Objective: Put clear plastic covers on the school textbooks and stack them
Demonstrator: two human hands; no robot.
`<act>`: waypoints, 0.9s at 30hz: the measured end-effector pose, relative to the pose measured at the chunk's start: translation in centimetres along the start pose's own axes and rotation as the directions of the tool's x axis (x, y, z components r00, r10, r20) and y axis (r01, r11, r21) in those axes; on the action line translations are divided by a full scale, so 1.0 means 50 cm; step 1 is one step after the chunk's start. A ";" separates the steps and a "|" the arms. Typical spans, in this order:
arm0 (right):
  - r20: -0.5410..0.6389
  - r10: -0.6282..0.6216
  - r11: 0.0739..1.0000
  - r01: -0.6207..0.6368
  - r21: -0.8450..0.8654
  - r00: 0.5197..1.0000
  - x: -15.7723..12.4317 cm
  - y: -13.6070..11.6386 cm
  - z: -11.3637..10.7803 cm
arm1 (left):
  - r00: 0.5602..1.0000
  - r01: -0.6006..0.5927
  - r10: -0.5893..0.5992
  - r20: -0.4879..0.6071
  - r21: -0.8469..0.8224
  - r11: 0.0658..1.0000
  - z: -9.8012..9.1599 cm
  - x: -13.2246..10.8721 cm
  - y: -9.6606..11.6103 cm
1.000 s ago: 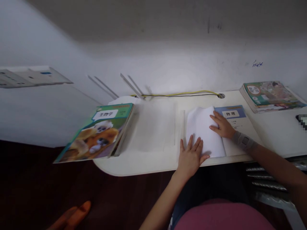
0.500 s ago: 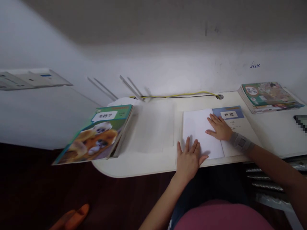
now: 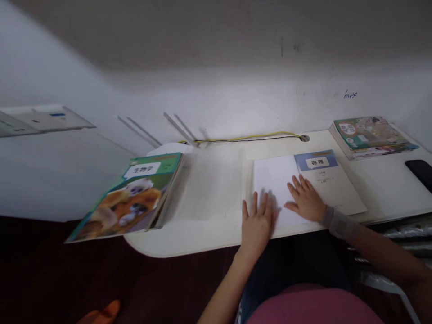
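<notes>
Head view: at 12 o'clock on the white desk [image 3: 175, 243], a white paper sheet [image 3: 273, 177] overlaps a physics textbook [image 3: 332, 189], with the left hand [image 3: 256, 227] and right hand [image 3: 305, 200] open, fingers spread, gripping nothing, apparently pressing flat to keep it smooth.

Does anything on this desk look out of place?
Yes: the biology textbook at the left end of the white desk juts past the rounded edge, one corner hanging over the dark floor, so it looks precariously placed.
</notes>
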State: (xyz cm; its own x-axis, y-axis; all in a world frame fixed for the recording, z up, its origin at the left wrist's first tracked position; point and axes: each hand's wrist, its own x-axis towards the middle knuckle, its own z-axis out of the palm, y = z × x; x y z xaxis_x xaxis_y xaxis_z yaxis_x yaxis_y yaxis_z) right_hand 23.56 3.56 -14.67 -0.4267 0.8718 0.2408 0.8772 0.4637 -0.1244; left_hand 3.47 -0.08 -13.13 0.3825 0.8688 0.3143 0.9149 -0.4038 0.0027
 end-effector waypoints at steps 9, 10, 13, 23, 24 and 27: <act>-0.399 0.508 0.830 -0.558 -0.011 0.764 -0.249 0.232 -0.097 | 0.947 0.321 -0.321 0.024 -0.104 0.941 0.004 -0.007 -0.094; -0.443 0.562 0.773 -0.634 -0.017 0.698 -0.286 0.287 -0.116 | 0.944 0.330 -0.329 0.036 -0.150 0.932 0.009 -0.010 -0.100; -0.527 0.701 0.538 -0.841 -0.052 0.481 -0.391 0.419 -0.152 | 0.934 0.350 -0.355 0.037 -0.288 0.891 0.024 -0.024 -0.114; -0.468 0.798 0.373 -0.921 -0.112 0.380 -0.438 0.525 -0.141 | 0.899 0.406 -0.437 -0.020 -0.329 0.853 0.021 -0.050 -0.108; -0.467 0.789 0.405 -0.910 -0.091 0.399 -0.433 0.521 -0.141 | 0.900 0.401 -0.434 -0.031 -0.327 0.856 0.019 -0.049 -0.106; -0.509 0.690 0.590 -0.807 -0.018 0.515 -0.406 0.490 -0.132 | 0.898 0.398 -0.438 -0.049 -0.337 0.853 0.017 -0.046 -0.106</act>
State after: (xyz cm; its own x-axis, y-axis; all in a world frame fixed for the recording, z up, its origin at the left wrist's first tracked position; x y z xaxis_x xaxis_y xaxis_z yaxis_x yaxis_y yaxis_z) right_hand 55.19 -3.82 -16.27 0.4973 0.6882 0.5284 0.8658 -0.4332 -0.2506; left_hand -2.15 0.31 -14.67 -0.0633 0.9428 0.3273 0.8892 -0.0956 0.4474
